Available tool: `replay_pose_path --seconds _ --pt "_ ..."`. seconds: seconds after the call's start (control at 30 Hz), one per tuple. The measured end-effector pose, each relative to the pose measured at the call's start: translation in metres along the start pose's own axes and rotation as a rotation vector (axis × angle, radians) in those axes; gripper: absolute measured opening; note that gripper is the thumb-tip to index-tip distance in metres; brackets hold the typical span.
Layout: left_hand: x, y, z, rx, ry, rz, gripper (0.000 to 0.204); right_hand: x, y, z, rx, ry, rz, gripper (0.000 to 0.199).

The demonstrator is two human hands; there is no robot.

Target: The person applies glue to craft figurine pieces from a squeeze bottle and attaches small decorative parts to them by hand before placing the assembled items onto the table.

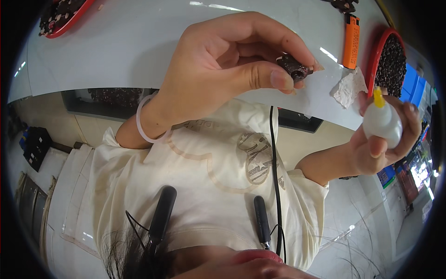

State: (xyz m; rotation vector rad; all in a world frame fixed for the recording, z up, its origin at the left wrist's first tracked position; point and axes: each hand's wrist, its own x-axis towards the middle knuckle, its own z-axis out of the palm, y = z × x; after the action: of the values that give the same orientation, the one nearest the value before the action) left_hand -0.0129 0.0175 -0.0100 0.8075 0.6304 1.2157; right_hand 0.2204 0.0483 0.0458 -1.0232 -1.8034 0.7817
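Observation:
Pinched between the thumb and fingertips of my left hand (223,60) is a small dark brown part (294,68) with a round hole in its end. The hand is raised over the white table, and a pale bangle circles its wrist. Off to the right, my right hand (367,156) is wrapped round a small white squeeze bottle (383,124). A yellow nozzle (378,98) on the bottle points upward. The two hands are well apart. A crumpled white tissue (349,88) lies on the table close to the bottle.
On the white tabletop (139,46) an orange lighter-shaped object (351,43) lies near a red tray (375,56) of small dark pieces. Another red tray (69,23) stands far left. Dark open drawers (104,100) sit below the table edge. A black cable (274,162) hangs down my front.

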Motion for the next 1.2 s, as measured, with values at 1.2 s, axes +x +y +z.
replay_pose_path --seconds 1.2 --pt "-0.001 0.003 0.000 0.000 -0.036 0.031 0.022 -0.004 0.003 0.016 0.340 0.167 0.164 0.047"
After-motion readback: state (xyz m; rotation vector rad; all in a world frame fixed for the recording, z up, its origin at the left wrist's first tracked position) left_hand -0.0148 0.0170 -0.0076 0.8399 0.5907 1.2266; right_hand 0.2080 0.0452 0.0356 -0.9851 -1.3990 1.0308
